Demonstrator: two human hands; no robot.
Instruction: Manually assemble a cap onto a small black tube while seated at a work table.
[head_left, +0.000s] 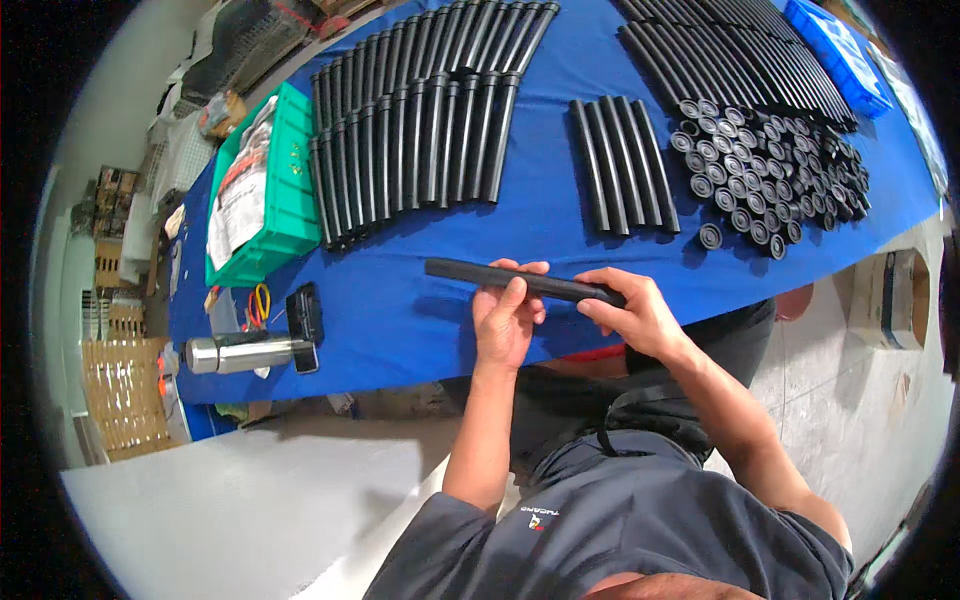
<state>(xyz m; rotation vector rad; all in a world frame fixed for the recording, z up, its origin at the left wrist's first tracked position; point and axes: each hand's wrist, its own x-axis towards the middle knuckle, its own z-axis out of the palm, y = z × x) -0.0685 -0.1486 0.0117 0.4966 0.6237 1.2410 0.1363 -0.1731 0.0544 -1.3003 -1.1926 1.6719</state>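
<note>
A black tube (460,270) lies level across both my hands, just above the near edge of the blue-covered table (390,310). My left hand (508,312) grips it around the middle, thumb on top and fingers behind. At the tube's right end, my right hand (632,308) is closed around it; that end is mostly covered by the fingers, so I cannot tell if a cap sits there. Beyond my hands lies a small group of bare black tubes (622,165). Right of them is a heap of round black caps (750,180).
Two rows of capped black tubes (430,140) fill the far left. More tubes (720,55) lie far right, near a blue crate (840,60). A green crate (290,185) with papers stands left. In front of it are a steel flask (240,354) and a black device (304,315).
</note>
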